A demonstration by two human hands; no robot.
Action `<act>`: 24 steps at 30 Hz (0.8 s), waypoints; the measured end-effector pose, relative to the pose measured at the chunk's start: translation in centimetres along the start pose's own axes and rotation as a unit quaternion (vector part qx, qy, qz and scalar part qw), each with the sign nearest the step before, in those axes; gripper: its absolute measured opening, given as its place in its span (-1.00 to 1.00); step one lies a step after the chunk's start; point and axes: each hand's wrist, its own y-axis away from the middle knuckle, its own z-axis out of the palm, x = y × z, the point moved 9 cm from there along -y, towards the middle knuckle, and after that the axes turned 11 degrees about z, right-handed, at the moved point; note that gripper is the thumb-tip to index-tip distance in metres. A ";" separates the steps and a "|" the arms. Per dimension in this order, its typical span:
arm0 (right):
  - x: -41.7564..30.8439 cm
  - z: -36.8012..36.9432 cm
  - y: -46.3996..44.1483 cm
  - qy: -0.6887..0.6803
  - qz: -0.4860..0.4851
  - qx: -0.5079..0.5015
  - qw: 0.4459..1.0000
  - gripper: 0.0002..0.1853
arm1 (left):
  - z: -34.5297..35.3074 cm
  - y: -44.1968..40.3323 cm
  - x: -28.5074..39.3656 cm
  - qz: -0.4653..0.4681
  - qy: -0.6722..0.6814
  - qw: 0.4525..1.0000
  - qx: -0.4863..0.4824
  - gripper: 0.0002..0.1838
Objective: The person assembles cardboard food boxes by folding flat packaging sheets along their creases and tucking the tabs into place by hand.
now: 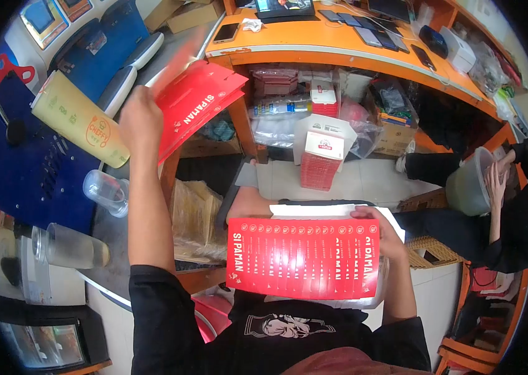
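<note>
Red printed sheets at both hands, fan on the lap

Fanned red sheets lie over the lap, overlapping in a row, "SI PAMAN" repeated across them. Right hand is closed on the fan's upper right corner, pinching the edge; white board shows behind it. Left hand is up at the left, blurred, against a second batch, the loose red sheets. Its fingers are mostly hidden; cannot tell if they pinch or just push.

Step in hand, as judged: handling sheets in two batches, fan steadied by the right hand, left busy at the loose ones. Any next move calls for a firm right hold so the fan doesn't slide, and a clean left grip on sheet edges.

Containers: tall yellow cup near the left hand, inside not visible. Small clear tub and clear jar below it, contents unclear. On the floor ahead, a stack of red-and-white cartons. Under the orange counter, an open cardboard box holds mixed dark items. Far right, another person's hands touch a translucent bucket; contents can't be made out.
</note>
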 end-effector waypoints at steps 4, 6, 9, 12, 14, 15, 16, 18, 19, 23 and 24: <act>-1.9 -2.6 1.4 -0.073 -0.085 -0.033 0.993 -0.18 | -8.0 0.6 1.6 0.021 0.047 0.968 0.246 -0.79; -2.7 -5.0 2.2 -0.038 -0.082 0.048 0.995 -0.19 | -10.8 1.4 2.8 0.009 0.179 0.936 0.303 -0.80; -6.1 -6.9 3.0 0.116 -0.111 0.216 0.963 -0.30 | -11.8 3.0 6.5 -0.040 0.465 0.845 0.260 -0.81; -15.5 -1.1 5.0 0.338 -0.299 0.279 0.848 -0.24 | -11.4 6.1 13.0 -0.068 0.625 0.763 0.151 -0.87; -19.7 3.4 6.5 0.349 -0.385 0.295 0.802 -0.08 | -11.5 8.4 16.6 -0.003 0.684 0.722 0.098 -0.87; -20.6 4.6 6.8 0.361 -0.426 0.292 0.777 -0.03 | -11.3 9.5 17.9 -0.021 0.718 0.694 0.053 -0.88; -21.1 5.6 7.1 0.371 -0.465 0.288 0.750 0.02 | -11.1 10.6 18.9 -0.038 0.747 0.663 0.007 -0.89; -21.7 6.6 8.2 0.434 -0.477 0.301 0.702 -0.23 | -9.7 12.9 19.1 -0.096 0.786 0.609 -0.048 -0.89; -21.2 6.2 8.8 0.479 -0.459 0.301 0.684 -0.31 | -8.6 13.7 19.2 -0.127 0.803 0.578 -0.074 -0.88; -20.3 5.4 9.7 0.410 -0.497 0.319 0.695 -0.64 | -6.8 14.8 21.1 -0.090 0.876 0.458 -0.123 -0.73; -19.9 4.1 9.8 0.330 -0.495 0.339 0.729 -0.69 | -6.8 15.0 22.0 -0.079 0.905 0.397 -0.128 -0.54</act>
